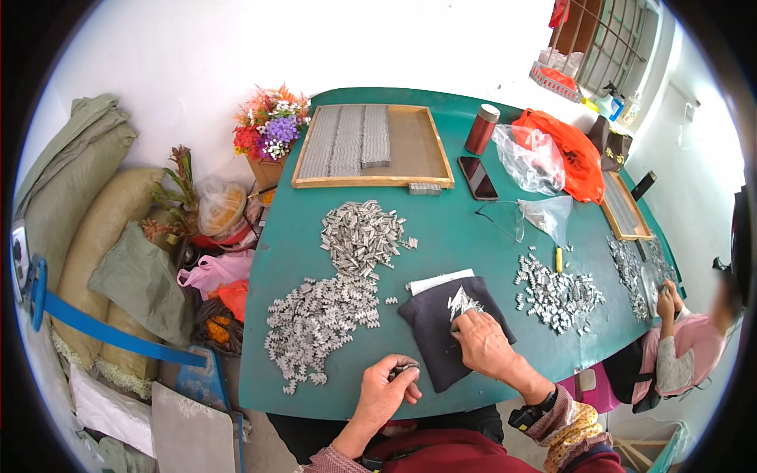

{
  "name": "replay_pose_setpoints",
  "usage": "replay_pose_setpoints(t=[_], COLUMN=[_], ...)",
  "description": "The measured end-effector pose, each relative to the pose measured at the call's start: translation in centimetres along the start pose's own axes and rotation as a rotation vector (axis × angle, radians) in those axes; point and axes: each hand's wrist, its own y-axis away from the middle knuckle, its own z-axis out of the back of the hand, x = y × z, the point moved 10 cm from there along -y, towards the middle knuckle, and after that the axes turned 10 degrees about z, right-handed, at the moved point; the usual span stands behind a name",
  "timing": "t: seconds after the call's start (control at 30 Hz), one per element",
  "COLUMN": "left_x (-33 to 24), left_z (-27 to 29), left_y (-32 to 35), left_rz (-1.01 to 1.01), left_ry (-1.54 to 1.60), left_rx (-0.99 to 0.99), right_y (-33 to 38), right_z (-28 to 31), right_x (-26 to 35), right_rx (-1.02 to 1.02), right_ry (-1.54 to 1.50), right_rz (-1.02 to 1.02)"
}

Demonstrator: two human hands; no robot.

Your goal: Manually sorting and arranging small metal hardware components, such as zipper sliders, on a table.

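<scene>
My left hand is closed near the table's front edge, curled round small dark grey metal pieces. On a folded dark cloth rests my right hand, its fingertips pressed together at a little pile of thin silvery pins. Whether a pin is pinched there is hidden by the fingers. Left of the cloth spreads a heap of toothed grey metal pieces. Beyond it lies a second heap of small oblong metal pieces.
A wooden tray holding rows of grey pieces lies at the far side of the green table. A phone, red flask, glasses and another metal heap are to the right. Another person works at the right end.
</scene>
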Motion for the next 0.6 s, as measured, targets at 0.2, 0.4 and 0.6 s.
replay_pose_setpoints(t=[0.2,0.4,0.6], left_x=[-0.5,-1.9,-2.5], left_z=[-1.4,-3.1,-4.6], left_y=[-0.9,-1.7,-2.3], left_rz=[-0.024,-0.089,-0.193], left_ry=[-0.081,-0.229,-0.340], left_rx=[-0.019,-0.083,-0.098], right_y=[0.9,1.6,3.2], right_z=[1.1,1.2,-1.2], right_x=[-1.2,-0.3,-1.1], right_rx=[-0.239,-0.302,-0.321], right_ry=[-0.337,-0.547,-0.789], right_rz=[-0.190,-0.301,-0.395])
